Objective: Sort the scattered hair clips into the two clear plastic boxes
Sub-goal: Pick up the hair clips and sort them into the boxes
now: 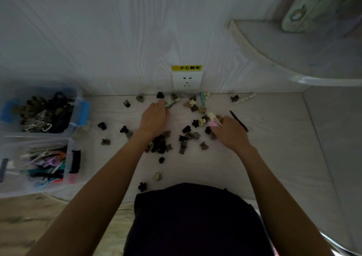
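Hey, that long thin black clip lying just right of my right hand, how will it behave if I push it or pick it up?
The long black clip looks flat and slender, so it would probably slide rather than roll. It is likely light and, lying flush on the table, awkward to pinch.

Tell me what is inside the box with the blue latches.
The box with the blue latches holds a heap of small dark and brown claw clips with some silvery metal clips toward the near side. Whatever lies under the heap, and the box floor, is covered.

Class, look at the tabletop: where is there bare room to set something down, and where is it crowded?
Bare: right of the black strip, toward the table edge. Crowded: between the left hand and right hand, and back toward the wall socket.
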### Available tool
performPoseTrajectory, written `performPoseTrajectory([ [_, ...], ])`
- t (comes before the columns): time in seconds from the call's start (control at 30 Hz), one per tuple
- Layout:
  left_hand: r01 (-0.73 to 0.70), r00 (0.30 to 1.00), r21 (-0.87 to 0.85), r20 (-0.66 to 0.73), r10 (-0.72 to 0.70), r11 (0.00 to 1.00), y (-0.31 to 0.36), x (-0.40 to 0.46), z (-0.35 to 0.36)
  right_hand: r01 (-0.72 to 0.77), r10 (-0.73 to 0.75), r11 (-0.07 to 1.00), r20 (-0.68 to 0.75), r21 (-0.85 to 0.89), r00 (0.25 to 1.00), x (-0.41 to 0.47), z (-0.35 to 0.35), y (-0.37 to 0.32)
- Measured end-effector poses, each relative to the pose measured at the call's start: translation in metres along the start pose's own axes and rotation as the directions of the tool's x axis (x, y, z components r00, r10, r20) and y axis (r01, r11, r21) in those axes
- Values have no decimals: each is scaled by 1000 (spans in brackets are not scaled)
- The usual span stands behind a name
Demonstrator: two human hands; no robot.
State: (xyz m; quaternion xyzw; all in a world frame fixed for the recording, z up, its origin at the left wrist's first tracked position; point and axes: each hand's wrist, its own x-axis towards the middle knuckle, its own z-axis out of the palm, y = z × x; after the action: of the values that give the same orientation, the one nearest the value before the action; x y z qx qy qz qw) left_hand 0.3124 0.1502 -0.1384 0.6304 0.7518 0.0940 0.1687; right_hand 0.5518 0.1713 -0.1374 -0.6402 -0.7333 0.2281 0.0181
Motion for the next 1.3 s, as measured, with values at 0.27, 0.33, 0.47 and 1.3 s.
performPoseTrajectory([
  [0.27,6,996,110,84,-15,994,-5,26,6,94,-93,976,-15,198,996,23,-9,-10],
  [0.33,20,995,125,98,-33,992,-4,29,6,75,-72,972,-22,222,997,32,-6,-15],
  [0.47,22,988,216,143,-53,976,-1,31,7,-7,34,965,-97,261,995,45,-1,-30],
  [1.3,38,994,-330,-80,-68,943,-11,-66,-21,113,-97,966,-80,234,992,-9,-10,-50],
])
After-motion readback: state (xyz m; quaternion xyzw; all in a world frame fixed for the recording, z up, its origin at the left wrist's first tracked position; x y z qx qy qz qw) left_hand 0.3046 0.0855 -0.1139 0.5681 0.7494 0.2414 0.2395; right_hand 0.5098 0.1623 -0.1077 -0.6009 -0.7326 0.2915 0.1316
